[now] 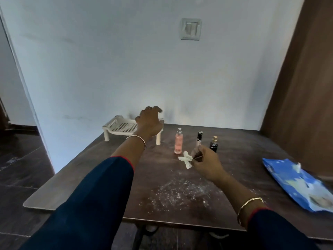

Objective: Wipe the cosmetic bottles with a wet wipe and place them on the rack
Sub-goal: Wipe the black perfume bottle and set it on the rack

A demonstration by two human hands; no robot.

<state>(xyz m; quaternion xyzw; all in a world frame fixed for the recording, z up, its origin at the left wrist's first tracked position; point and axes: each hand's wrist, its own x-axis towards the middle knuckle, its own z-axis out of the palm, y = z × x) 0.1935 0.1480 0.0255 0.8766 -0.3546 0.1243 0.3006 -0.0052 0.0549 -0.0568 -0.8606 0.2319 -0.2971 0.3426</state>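
Hands first: the left hand [149, 123] hangs over the right end of the white perforated rack [122, 127], fingers curled downward and blurred, so whether it grips anything cannot be told; the right hand [207, 163] is nearer, above the middle of the tabletop [86, 174], pinching a crumpled white wet wipe [186, 159] between thumb and fingers. The rack stands on short legs at the far left corner, close to the pale wall [108, 69]; the left wrist and forearm cover its right half. Three bottles stand upright in a row to the right of the rack: a pink bottle [178, 143] with a silver top, a clear bottle with a black cap [199, 139] just behind the right fingers, and a dark bottle with a gold cap [214, 144] just beside it. A blue wipe packet [295, 184] lies flat near the right edge; white specks [180, 192] are scattered over the front centre. Bare wood shows between the rack and the pink bottle, and along the left side, where the edge runs diagonally above dark floor tiles [21, 159]; a brown panel [306, 87] rises at the right.
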